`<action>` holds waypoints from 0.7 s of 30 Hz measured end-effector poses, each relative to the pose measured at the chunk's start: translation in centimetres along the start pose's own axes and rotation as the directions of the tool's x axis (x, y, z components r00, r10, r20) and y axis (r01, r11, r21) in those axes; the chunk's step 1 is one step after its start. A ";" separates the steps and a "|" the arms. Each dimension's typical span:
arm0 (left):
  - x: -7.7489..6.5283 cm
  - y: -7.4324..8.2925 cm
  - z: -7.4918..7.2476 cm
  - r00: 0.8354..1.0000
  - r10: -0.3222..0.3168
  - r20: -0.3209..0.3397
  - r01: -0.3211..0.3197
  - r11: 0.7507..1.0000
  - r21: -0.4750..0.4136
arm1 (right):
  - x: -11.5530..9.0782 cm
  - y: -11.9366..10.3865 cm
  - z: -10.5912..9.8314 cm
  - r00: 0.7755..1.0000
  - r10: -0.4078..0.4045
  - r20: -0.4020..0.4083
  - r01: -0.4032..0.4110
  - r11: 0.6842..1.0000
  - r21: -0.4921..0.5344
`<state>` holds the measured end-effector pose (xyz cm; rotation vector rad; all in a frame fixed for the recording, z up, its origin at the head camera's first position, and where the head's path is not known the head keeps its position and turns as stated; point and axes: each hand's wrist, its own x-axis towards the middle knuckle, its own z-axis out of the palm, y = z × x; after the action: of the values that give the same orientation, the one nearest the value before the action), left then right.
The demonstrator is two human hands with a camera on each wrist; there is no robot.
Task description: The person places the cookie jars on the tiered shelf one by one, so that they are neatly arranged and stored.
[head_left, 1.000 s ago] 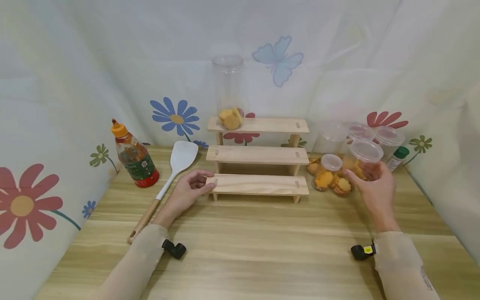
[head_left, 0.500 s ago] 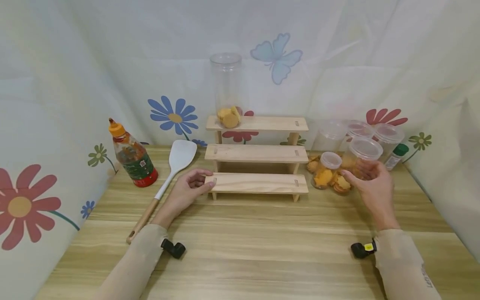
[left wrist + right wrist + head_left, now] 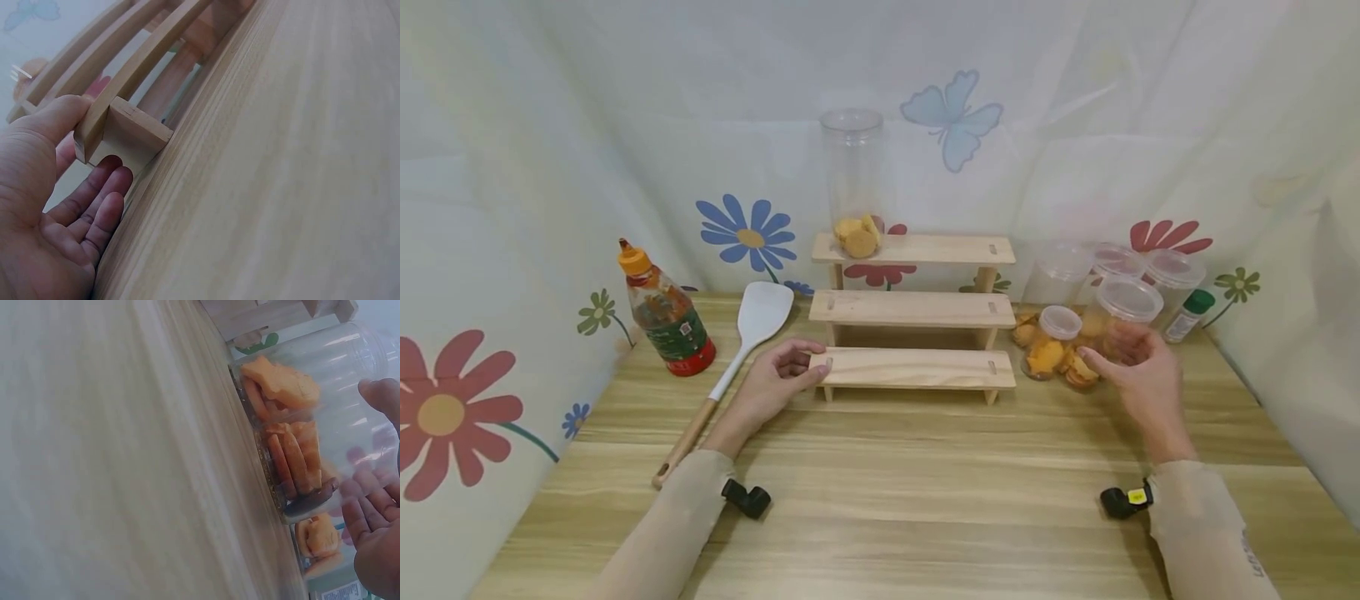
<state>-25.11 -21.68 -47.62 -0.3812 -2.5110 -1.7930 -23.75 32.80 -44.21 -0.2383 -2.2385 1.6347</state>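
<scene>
On the tabletop: hand positions

At the left end of the wooden rack, the left hand pinches the bottom step. To its right, a clear jar stands upright; beside it, the right hand has fingers wide apart, contact indeterminable.

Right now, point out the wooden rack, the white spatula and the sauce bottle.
Wooden rack [image 3: 912, 309]: head view, middle shelf.
White spatula [image 3: 727, 372]: head view, its shaft.
Sauce bottle [image 3: 673, 332]: head view, its label.
</scene>
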 end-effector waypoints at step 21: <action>-0.1 0.1 -0.1 1.000 -0.001 0.009 0.001 1.000 0.016 | -0.2 -0.6 -0.2 1.000 0.004 0.012 -0.004 1.000 -0.029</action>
<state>-25.04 -21.73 -47.49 -0.3884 -2.5302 -1.7738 -23.47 32.74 -43.66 -0.2412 -2.2731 1.6113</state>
